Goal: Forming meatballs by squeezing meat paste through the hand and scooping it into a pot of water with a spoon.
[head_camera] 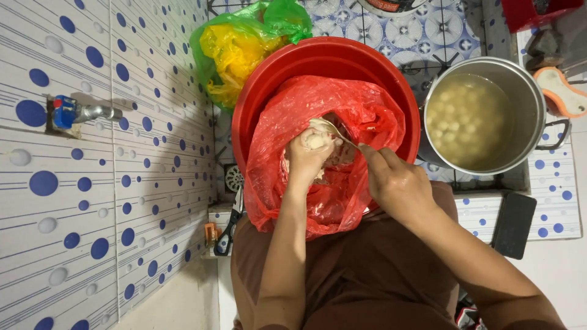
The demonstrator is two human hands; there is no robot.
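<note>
Left hand: closed round a pale paste lump, centre frame.
Right hand: pinching the spoon.
Paste: looks soft, sticky; cup it underneath.

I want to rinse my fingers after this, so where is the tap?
In the head view the tap sticks out of the blue-dotted tiled wall at far left, left of the red basin and the green and yellow bags.

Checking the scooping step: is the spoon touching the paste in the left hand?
Touching. The head view shows the spoon bowl pressed on the pale paste squeezed from the left hand; right hand holds its handle.
</note>
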